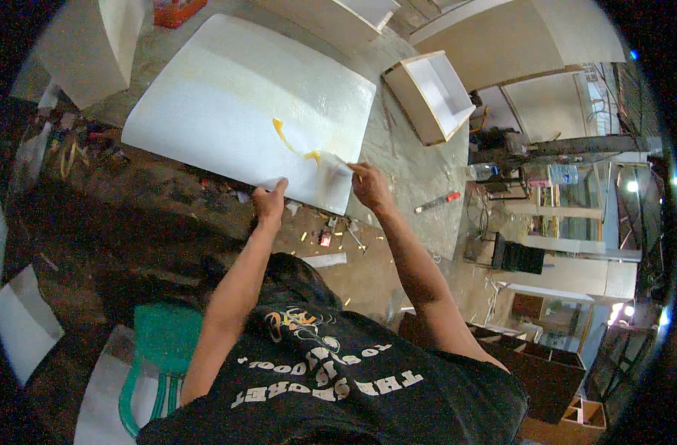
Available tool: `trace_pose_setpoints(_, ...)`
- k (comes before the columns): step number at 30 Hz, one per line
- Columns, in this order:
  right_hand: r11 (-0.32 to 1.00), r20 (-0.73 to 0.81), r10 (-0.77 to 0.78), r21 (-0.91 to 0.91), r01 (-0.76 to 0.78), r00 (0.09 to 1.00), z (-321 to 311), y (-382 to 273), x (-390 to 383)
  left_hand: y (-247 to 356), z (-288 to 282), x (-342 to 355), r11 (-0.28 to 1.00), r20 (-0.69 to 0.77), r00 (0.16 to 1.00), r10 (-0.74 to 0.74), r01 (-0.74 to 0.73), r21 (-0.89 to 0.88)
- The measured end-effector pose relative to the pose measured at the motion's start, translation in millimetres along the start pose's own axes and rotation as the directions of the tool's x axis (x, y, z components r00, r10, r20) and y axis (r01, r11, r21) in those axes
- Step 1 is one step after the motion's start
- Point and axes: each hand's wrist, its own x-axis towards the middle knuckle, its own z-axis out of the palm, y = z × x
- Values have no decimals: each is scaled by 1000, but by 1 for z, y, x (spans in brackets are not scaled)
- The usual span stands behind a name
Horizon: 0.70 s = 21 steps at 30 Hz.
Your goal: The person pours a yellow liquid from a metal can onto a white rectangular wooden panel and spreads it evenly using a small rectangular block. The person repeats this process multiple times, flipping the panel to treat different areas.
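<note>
A white panel (227,96) lies on the work surface in front of me, with a streak of yellow adhesive (280,130) and a glossy smear toward its right side. My left hand (270,199) grips the panel's near edge, thumb on top. My right hand (370,185) is closed on a flat spreader (337,168), whose blurred blade rests on the smeared patch beside the lower end of the yellow streak.
An open box (427,96) sits right of the panel, near a red-tipped tool (438,202). A red crate (176,11) is behind. A green plastic chair (168,334) stands at lower left. Scraps and debris (325,237) lie below the panel; cabinets line the right.
</note>
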Motion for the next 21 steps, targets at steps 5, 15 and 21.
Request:
trace_pose_setpoints(5,995,179,-23,-90,39,984,-8,26,31,-1,1,0,996,-10,998,67,-68,-52)
trace_pose_setpoints(15,981,302,-167,-43,188,939,5,33,5,4,2,-5,990,-24,995,95,-97,-106)
trace_pose_setpoints(21,982,397,-180,24,187,900,15,-7,-87,1,4,-6,988,-66,987,149,-146,46)
